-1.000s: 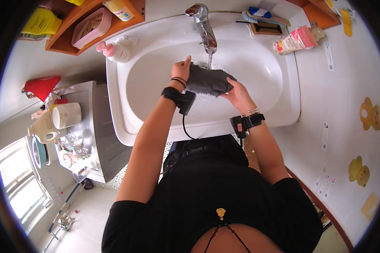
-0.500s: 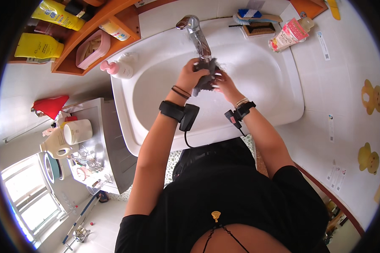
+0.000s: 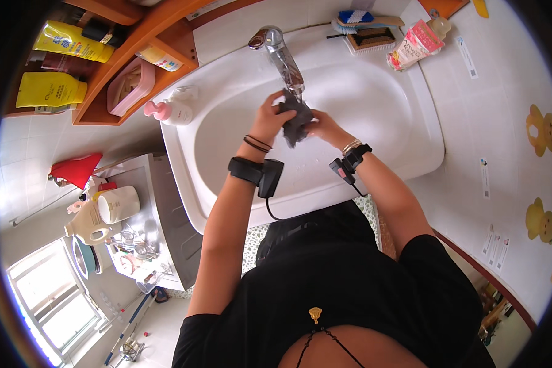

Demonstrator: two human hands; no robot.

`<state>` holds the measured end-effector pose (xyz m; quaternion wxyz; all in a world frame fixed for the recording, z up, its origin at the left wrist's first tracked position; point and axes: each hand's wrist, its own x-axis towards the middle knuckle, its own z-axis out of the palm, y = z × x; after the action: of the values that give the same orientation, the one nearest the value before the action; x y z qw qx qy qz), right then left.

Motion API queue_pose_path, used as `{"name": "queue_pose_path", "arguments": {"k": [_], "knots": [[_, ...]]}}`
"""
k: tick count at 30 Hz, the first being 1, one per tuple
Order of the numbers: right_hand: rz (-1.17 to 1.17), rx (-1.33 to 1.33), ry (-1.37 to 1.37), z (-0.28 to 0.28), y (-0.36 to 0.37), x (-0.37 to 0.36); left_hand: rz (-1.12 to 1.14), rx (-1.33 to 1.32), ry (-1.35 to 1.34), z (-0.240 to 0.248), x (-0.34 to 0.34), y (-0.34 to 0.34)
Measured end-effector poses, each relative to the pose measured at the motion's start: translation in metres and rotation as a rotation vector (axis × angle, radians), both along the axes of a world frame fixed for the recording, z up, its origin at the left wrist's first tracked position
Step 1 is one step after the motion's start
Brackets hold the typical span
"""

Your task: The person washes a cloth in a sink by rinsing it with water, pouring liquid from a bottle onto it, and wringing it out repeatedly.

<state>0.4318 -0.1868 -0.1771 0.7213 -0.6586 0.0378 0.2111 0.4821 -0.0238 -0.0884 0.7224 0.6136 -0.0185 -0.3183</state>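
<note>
A wet, crumpled dark grey cloth (image 3: 296,122) is held just below the spout of the chrome faucet (image 3: 283,58), over the white basin (image 3: 374,116). My left hand (image 3: 268,118) grips the cloth's left side, thumb lying across its front. On the other side, my right hand (image 3: 325,129) pinches the right edge with fingers bent around it. Water appears to come from the spout onto the cloth's upper part. The fingertips behind the cloth are partly hidden.
A pump bottle with a pink top (image 3: 168,112) stands on the basin's left rim. Brushes (image 3: 371,40) and a pink bottle (image 3: 418,44) lie at the back right. Orange shelves (image 3: 165,46) with bottles rise at the left, above a metal cabinet (image 3: 172,214).
The cloth has come slightly down from the spout and hangs more bunched between my hands. My right hand's fingers have closed in on its edge. The whole view has tilted a little.
</note>
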Motion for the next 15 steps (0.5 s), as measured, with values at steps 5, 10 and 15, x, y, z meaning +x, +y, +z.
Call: {"name": "queue_pose_path", "arguments": {"k": [5,10,15], "knots": [[-0.237,0.053,-0.006,0.031,-0.006,-0.003,-0.025,0.417,-0.252,-0.058,0.010,0.043],[-0.246,0.409,0.117,0.046,-0.007,-0.002,-0.238,0.575,-0.894,-0.073,-0.012,0.008],[-0.349,0.633,0.184,0.055,0.000,-0.005,-0.263,0.708,-0.342,-0.075,-0.004,-0.009]]}}
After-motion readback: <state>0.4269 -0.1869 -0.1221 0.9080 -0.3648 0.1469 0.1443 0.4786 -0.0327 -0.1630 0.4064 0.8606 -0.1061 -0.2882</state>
